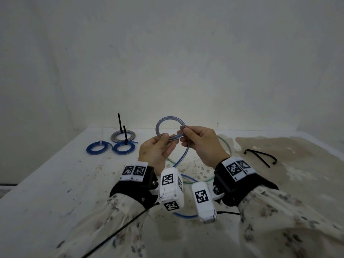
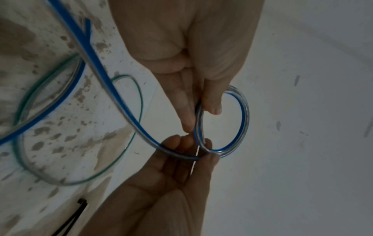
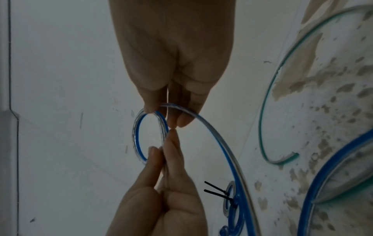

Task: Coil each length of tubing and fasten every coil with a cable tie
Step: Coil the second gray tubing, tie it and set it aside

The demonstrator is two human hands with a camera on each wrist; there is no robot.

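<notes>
head view: both hands pinch one blue-striped tubing coil [image 1: 170,128] above the surface [image 1: 55,183]. left hand [image 1: 155,152] holds its near side, right hand [image 1: 202,144] its right.

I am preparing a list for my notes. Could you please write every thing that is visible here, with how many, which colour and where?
tubing being coiled: one, clear with blue stripe, loop held in the air between both hands, its loose tail trailing down to the table
loose tubing: one, clear with green stripe, lying on the table under the hands
finished coils: three, two blue and one grey, far left of the table; two with black tie tails standing up
spare cable ties: black, count unclear, on the table at right
table: one, white, stained
left hand: pinches the loop
right hand: fingers pinch the loop's other side
</notes>
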